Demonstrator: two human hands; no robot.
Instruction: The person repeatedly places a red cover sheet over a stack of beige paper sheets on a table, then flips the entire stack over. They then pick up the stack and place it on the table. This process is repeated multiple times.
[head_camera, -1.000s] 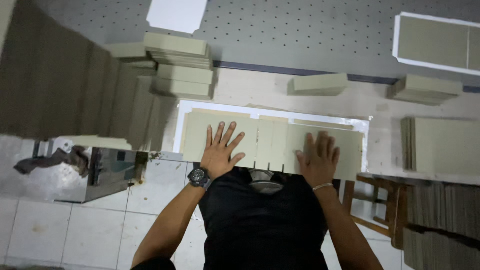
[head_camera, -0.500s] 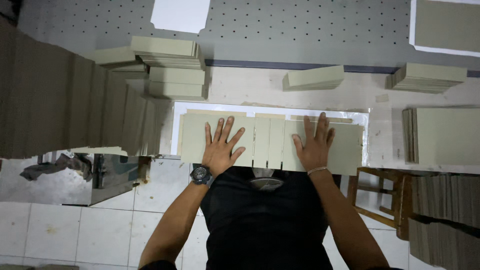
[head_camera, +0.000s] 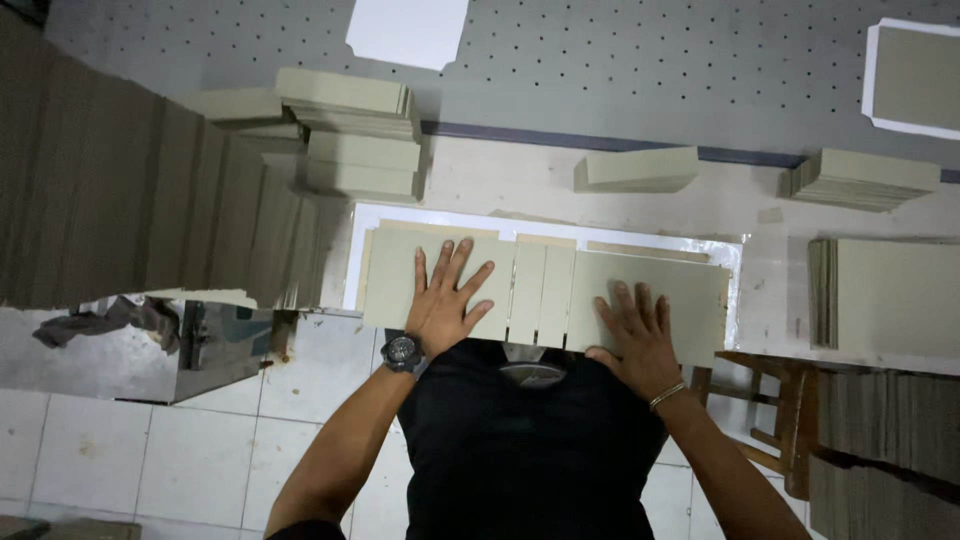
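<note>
Head view: workbench (head_camera: 620, 200) carrying grey board pieces. Tall brown cardboard stack (head_camera: 120, 200) is standing at its left edge. Grey board set (head_camera: 640, 290) is lying on a white sheet (head_camera: 440, 218) at the near edge. Left hand (head_camera: 443, 305) and right hand (head_camera: 635, 335) are pressing flat on it, fingers spread, grasping nothing. Wristwatch (head_camera: 402, 351) is sitting on the left wrist.

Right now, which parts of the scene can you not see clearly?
Head view only:
- Near edge of the grey boards: hidden by the left hand, right hand and black shirt.
- Wooden stool: partly behind the right arm.
- Tall board stack: cut off by the left edge.
</note>
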